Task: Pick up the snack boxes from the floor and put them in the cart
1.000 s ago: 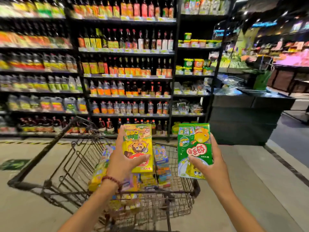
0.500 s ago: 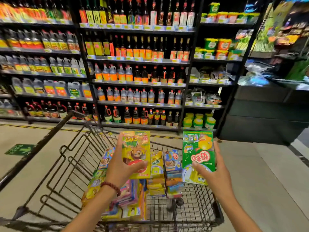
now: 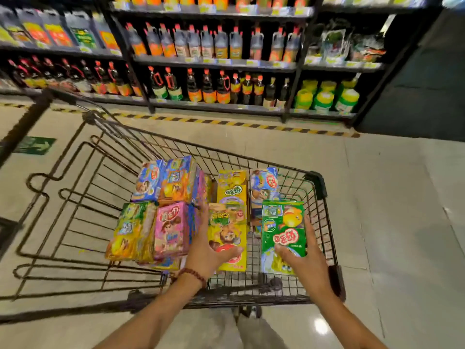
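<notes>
- A green floor sticker (image 3: pixel 34 145) with an arrow lies on the pale tiled floor (image 3: pixel 392 197) at the far left, beside the cart's dark handle bar (image 3: pixel 22 122).
- The wire cart (image 3: pixel 75 197) fills the middle of the view; its left half shows bare mesh.
- Inside it, snack boxes are packed upright and touching: a green-yellow box (image 3: pixel 130 230) at the near left, a pink box (image 3: pixel 172 230) just beside it, and a blue box (image 3: pixel 148 180) and an orange-blue box (image 3: pixel 178 180) behind them.
- The left hand (image 3: pixel 206 250), a bead bracelet (image 3: pixel 193 274) on its wrist, holds a yellow box (image 3: pixel 227 235) with the thumb across its front and fingers reaching up along its left edge. The box is down inside the cart, just beside the pink one; whether it rests on the mesh is not clear.
- Behind it stand another yellow box (image 3: pixel 232 187) and a blue-white box (image 3: pixel 264 187).
- The right hand (image 3: pixel 307 265) grips a green box (image 3: pixel 283 230), thumb on the front and fingers wrapped behind its right edge, near the cart's right wall.
- A yellow-and-black striped line (image 3: pixel 226 122) runs along the floor beyond the cart.
- Shelves (image 3: pixel 216 62) behind it carry rows of dark bottles (image 3: pixel 208 86), with green-yellow tubs (image 3: pixel 324 95) on the lowest shelf to the right.
</notes>
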